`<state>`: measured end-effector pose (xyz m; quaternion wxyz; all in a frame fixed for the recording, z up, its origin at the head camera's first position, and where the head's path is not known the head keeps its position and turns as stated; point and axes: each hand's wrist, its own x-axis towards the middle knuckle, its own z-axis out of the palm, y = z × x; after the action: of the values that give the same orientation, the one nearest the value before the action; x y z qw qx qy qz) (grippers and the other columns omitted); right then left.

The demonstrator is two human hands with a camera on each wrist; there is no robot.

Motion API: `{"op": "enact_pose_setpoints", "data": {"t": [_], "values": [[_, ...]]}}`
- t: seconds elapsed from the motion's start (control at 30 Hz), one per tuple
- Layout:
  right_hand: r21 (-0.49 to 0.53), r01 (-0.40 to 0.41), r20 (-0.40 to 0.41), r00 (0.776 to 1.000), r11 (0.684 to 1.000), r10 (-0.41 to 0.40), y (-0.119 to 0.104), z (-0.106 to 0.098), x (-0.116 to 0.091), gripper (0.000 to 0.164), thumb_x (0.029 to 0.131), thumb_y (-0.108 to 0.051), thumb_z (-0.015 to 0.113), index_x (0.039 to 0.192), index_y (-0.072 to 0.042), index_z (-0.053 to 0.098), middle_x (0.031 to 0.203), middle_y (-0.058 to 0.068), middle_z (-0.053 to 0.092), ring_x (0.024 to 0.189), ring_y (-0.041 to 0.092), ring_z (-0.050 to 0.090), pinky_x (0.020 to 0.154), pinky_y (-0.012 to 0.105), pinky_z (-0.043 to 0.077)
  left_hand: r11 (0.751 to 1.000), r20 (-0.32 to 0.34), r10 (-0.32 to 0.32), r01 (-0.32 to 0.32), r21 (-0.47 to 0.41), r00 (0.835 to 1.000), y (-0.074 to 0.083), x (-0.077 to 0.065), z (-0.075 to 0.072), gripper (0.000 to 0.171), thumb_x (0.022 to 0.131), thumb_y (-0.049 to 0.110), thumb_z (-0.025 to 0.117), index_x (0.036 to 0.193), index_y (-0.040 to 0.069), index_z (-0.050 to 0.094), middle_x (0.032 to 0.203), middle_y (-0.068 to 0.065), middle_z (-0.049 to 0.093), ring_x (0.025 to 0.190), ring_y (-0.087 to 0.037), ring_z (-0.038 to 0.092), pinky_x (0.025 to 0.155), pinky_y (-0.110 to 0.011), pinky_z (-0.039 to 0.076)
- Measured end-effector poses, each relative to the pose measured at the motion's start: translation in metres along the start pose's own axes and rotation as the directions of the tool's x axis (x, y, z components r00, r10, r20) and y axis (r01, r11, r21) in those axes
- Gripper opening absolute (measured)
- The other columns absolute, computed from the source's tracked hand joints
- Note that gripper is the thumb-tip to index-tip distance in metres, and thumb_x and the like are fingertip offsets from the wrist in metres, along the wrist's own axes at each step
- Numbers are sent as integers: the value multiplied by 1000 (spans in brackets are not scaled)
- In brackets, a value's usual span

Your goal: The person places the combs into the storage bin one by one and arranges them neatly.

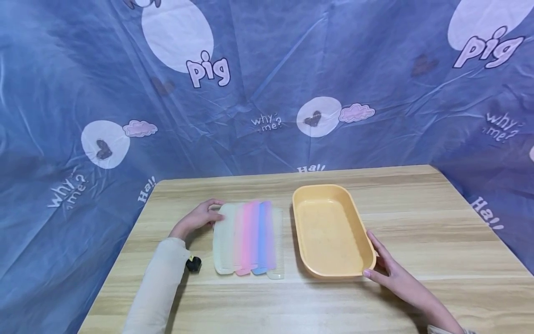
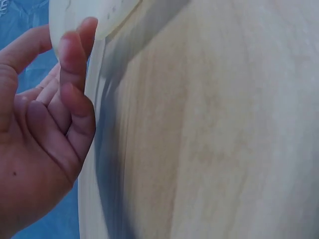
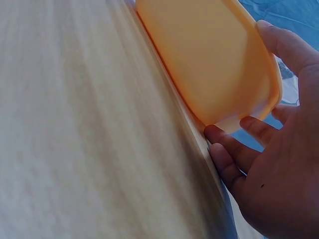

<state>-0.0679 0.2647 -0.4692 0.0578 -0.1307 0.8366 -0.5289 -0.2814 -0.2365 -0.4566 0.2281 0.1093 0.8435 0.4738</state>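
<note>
Several plastic combs lie side by side and overlapping on the wooden table. The leftmost is a pale green comb (image 1: 224,243); pink, blue and purple combs (image 1: 253,236) follow, and a translucent comb (image 1: 278,260) is at the right end. My left hand (image 1: 203,215) pinches the pale green comb at its upper left corner, also seen in the left wrist view. To the right stands a yellow plastic tray (image 1: 329,236) with nothing inside. Its lower right corner is held by my right hand (image 1: 391,271), thumb at the rim and fingers against the outer wall (image 3: 209,55).
The wooden table (image 1: 438,222) has rounded back corners. Behind it and at both sides hangs a blue printed cloth (image 1: 267,83). A small black object (image 1: 193,264) shows beside the left sleeve (image 1: 156,283).
</note>
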Motion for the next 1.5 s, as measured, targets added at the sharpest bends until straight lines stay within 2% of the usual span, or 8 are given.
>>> {"op": "enact_pose_setpoints", "data": {"t": [0.4, 0.63, 0.97, 1.07, 1.2, 1.3, 1.47, 1.5], "values": [[0, 2, 5, 1000, 1000, -2, 0, -1, 0, 89, 93, -6, 60, 156, -16, -3, 154, 36, 9, 116, -17, 41, 88, 8, 41, 984, -11, 60, -61, -168, 998, -1, -1, -7, 64, 89, 10, 62, 144, 2, 31, 72, 7, 65, 60, -8, 50, 59, -24, 42], [15, -2, 6, 1000, 1000, 2, -2, -1, -1, 89, 93, -6, 60, 156, -15, -2, 154, 36, 9, 116, -18, 41, 88, 8, 40, 969, -67, 99, -111, -219, 993, 8, -4, -9, 61, 91, 9, 60, 145, 1, 31, 66, 10, 65, 58, -7, 54, 62, -26, 46], [-6, -7, -2, 1000, 1000, 7, -2, -3, -1, 90, 92, -8, 62, 156, -17, -2, 154, 33, 13, 114, -16, 44, 87, 9, 42, 943, -128, 123, -156, -294, 984, 28, -2, -6, 56, 91, 5, 59, 142, 3, 35, 71, 11, 69, 58, -5, 56, 64, -25, 46], [-20, -7, -12, 1000, 1000, 6, -2, -3, -1, 90, 92, -8, 62, 156, -18, 0, 156, 23, 16, 114, -14, 46, 86, 10, 43, 938, -136, 128, -165, -305, 982, 33, 0, -4, 57, 91, 5, 59, 142, 3, 34, 72, 12, 69, 57, -4, 54, 62, -23, 44], [-35, -6, -28, 1000, 999, 5, 0, -3, 0, 89, 92, -9, 63, 156, -19, 3, 152, -14, 20, 112, -12, 48, 85, 11, 44, 928, -152, 116, -162, -336, 981, 41, 3, 0, 57, 90, 4, 60, 142, 5, 36, 71, 11, 68, 56, -4, 51, 58, -21, 40], [-43, 1, -36, 999, 999, -3, 1, -2, 0, 89, 91, -9, 64, 156, -18, 4, 142, -32, 18, 112, -12, 49, 85, 11, 44, 924, -159, 116, -165, -345, 980, 46, 5, 3, 58, 90, 4, 60, 142, 5, 35, 70, 10, 68, 55, -5, 51, 57, -21, 40], [-35, 15, -40, 999, 999, -16, 1, -2, 1, 90, 90, -8, 65, 156, -18, 5, 141, -34, 18, 112, -13, 48, 85, 11, 44, 913, -164, 138, -190, -362, 977, 55, 7, 9, 59, 90, 4, 60, 143, 3, 34, 72, 11, 69, 57, -5, 53, 59, -22, 41], [-31, 18, -42, 999, 999, -19, 1, -2, 1, 90, 90, -7, 65, 156, -18, 5, 144, -29, 20, 112, -13, 48, 85, 11, 45, 909, -163, 141, -193, -370, 977, 57, 8, 11, 59, 90, 4, 60, 143, 3, 34, 74, 11, 69, 57, -5, 53, 59, -22, 41]]}}
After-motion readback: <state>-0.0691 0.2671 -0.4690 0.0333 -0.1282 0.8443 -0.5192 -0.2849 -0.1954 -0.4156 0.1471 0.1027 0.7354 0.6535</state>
